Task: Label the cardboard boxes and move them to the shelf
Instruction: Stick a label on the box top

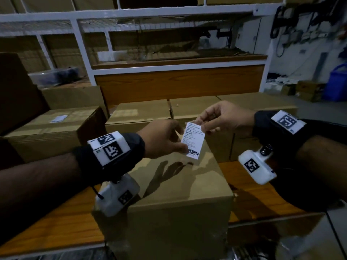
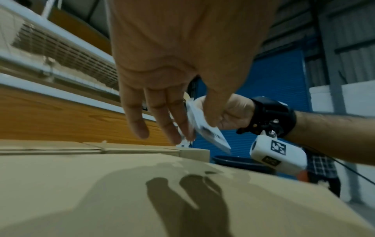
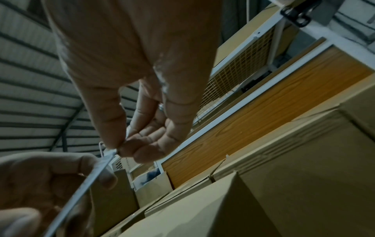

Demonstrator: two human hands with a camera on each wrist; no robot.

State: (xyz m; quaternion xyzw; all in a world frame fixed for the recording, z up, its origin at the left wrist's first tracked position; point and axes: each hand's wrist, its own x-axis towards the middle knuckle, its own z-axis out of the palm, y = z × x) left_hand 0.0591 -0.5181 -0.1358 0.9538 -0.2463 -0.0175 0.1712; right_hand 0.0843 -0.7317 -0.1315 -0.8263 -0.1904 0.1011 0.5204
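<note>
A white label [image 1: 193, 140] with printed text and a barcode hangs above the nearest cardboard box [image 1: 176, 192]. My left hand [image 1: 167, 139] pinches its lower left edge between thumb and fingers. My right hand [image 1: 216, 119] pinches its top right corner. In the left wrist view the label [image 2: 205, 126] sits between thumb and fingers above the box top [image 2: 101, 184]. Seen edge-on in the right wrist view, the label [image 3: 95, 170] is pinched by my right thumb and forefinger [image 3: 121, 144]. The shelf [image 1: 176, 62] with a white frame stands behind.
Several more cardboard boxes [image 1: 142, 113] stand in a row behind the near one, and one at the left [image 1: 50, 128] carries a label. The boxes rest on a wooden table [image 1: 253, 188]. A blue bin [image 1: 338, 81] is at the far right.
</note>
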